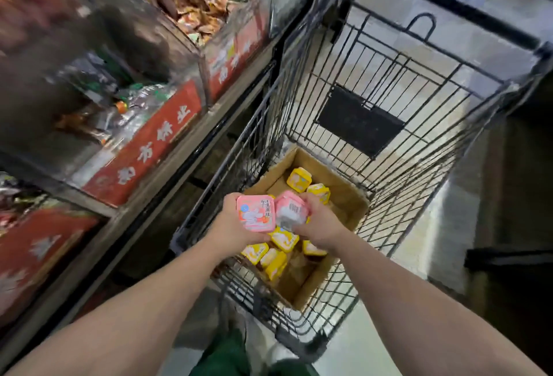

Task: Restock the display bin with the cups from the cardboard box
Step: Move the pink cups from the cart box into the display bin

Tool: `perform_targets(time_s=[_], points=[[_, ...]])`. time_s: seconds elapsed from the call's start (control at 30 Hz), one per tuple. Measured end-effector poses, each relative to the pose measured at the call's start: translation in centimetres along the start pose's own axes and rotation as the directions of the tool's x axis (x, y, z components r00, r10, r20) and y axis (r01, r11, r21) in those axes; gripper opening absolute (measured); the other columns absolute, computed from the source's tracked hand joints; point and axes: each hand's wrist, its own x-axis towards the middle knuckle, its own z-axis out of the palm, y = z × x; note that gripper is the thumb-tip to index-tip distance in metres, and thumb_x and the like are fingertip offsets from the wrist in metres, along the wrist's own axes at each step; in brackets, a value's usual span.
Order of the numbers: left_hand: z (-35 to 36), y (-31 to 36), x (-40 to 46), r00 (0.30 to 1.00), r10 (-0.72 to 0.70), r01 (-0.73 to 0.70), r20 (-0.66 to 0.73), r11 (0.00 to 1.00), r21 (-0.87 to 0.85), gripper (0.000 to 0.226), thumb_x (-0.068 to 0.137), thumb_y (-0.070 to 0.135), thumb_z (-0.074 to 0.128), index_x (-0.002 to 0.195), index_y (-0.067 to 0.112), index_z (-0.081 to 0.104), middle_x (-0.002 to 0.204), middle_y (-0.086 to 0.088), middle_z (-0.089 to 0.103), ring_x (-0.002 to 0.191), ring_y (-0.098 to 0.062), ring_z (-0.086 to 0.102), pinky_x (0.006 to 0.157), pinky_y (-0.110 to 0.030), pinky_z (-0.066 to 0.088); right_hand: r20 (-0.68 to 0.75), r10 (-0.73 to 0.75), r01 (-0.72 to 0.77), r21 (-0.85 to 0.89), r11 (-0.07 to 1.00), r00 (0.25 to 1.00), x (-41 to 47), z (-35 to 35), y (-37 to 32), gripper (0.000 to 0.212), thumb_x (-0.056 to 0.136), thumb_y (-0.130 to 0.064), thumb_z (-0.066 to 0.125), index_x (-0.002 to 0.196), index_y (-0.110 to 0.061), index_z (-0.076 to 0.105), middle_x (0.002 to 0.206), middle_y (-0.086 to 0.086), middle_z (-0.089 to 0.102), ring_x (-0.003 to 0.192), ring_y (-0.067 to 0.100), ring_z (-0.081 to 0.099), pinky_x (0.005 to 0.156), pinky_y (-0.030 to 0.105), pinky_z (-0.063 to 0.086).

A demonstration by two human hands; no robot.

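Observation:
An open cardboard box (348, 196) sits in the bottom of a black wire cart (398, 166). Several yellow cups (283, 238) lie loose inside the box. My left hand (232, 226) grips a pink cup (255, 216) with its lid facing up, just above the box. My right hand (318, 223) grips a second pink cup (291, 209), tilted so its barcode label shows. The two pink cups touch each other. The display bins (140, 148) with red front panels stand on the shelf to the left.
The shelf unit on the left holds clear bins of wrapped snacks (194, 7) on two or more levels. The cart's far wall carries a black plate (359, 121). Pale floor (443, 226) shows to the right of the cart, and a dark fixture (514, 226) stands at far right.

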Motion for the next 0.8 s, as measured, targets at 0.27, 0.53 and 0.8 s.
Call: perform_targets(time_s=[0.27,0.53,0.8], points=[[-5.0,-1.7,-14.1,0.987,0.117,-0.128,-0.109,0.987,-0.101,0.102,0.049,0.002,0.091,0.131,0.012,0.031,0.098,0.01,0.054,0.075,0.014,0.056,0.071,-0.008,0.045,0.144,-0.238,0.267,-0.237,0.934,0.961,-10.4,4.1,-6.4,0.053,0.064,-0.034,0.074,0.109,-0.036,0.047,0.088,-0.006,0.061,0.075,0.014,0.056,0.064,0.017,0.048],[-13.6,-5.3,-33.7,0.94,-0.053,-0.071,-0.338,0.935,-0.346,0.091,0.053,0.005,0.084,0.125,0.027,0.033,0.1,-0.005,0.06,0.079,-0.021,0.059,0.068,-0.041,0.052,0.341,-0.46,0.553,-0.261,0.791,0.82,-21.5,15.7,-14.3,0.051,0.075,0.0,0.065,0.124,-0.013,0.055,0.101,-0.003,0.062,0.094,0.013,0.059,0.074,0.016,0.039],[-23.5,-14.0,-53.8,0.769,-0.168,-0.102,-0.617,0.92,-0.378,0.066,0.065,0.003,0.084,0.104,0.034,0.041,0.093,0.003,0.058,0.066,-0.002,0.06,0.052,-0.018,0.051,0.597,-0.514,0.72,-0.161,0.675,0.616,-33.5,34.7,-21.6,0.054,0.074,0.0,0.065,0.119,-0.024,0.046,0.098,-0.005,0.062,0.09,0.014,0.062,0.075,0.02,0.049]])
